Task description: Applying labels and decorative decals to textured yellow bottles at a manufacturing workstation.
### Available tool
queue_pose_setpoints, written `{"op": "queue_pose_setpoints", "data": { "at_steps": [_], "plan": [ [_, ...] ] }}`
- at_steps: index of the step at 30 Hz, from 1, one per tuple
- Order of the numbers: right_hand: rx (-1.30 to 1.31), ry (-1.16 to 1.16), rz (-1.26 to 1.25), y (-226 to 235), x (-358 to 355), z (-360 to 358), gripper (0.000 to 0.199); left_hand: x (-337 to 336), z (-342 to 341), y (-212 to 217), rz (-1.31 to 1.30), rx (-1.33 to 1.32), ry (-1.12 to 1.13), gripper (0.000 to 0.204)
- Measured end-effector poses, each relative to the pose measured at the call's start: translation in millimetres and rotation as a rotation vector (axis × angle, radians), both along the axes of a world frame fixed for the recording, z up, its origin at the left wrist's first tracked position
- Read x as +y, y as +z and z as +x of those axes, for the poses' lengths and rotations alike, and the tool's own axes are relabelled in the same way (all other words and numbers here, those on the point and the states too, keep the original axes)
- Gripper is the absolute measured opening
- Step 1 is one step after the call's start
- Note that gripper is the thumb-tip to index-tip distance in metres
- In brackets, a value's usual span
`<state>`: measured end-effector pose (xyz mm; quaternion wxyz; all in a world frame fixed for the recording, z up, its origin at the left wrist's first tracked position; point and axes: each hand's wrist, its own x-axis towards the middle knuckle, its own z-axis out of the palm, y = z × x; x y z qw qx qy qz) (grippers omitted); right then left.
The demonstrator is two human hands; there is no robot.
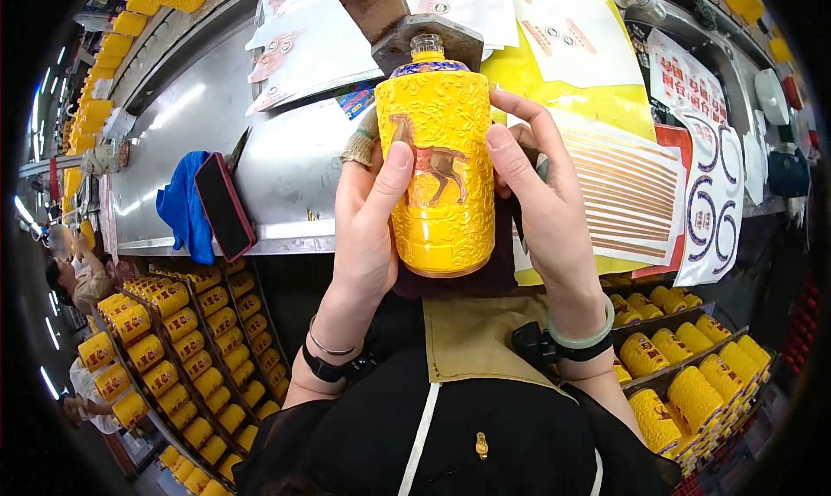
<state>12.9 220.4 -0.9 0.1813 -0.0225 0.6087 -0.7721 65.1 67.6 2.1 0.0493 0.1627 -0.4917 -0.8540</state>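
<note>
A yellow embossed bottle (441, 163) with a brown horse figure, a blue patterned shoulder and a clear glass neck stands upright in front of me, gripped on both sides. My left hand (368, 228) wraps its left side, thumb pressing beside the horse. My right hand (545, 202) clasps its right side, fingers spread over the surface. Its base hovers over a dark cloth on my lap.
A metal worktable (286, 167) holds a blue cloth (183, 206), a dark phone (223, 203) and sheets of stickers (628, 193). Trays of several yellow bottles sit at lower left (186, 340) and lower right (692, 366). Another person (78, 275) is at the far left.
</note>
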Motion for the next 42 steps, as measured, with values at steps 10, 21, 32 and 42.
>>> {"op": "queue_pose_setpoints", "data": {
  "at_steps": [10,21,32,42],
  "plan": [
    [0.101,-0.030,0.138,-3,-6,2,0.058,-1,0,2,-0.029,-0.006,-0.007,0.052],
    [0.198,-0.023,-0.014,11,26,-11,0.050,-3,0,3,0.027,-0.021,-0.043,0.052],
    [1.391,0.363,0.596,54,31,-6,0.028,-16,0,-3,0.286,0.033,-0.098,0.062],
    [1.458,0.408,0.626,55,28,3,0.031,-22,14,15,0.110,0.125,-0.064,0.078]
  ]
}}
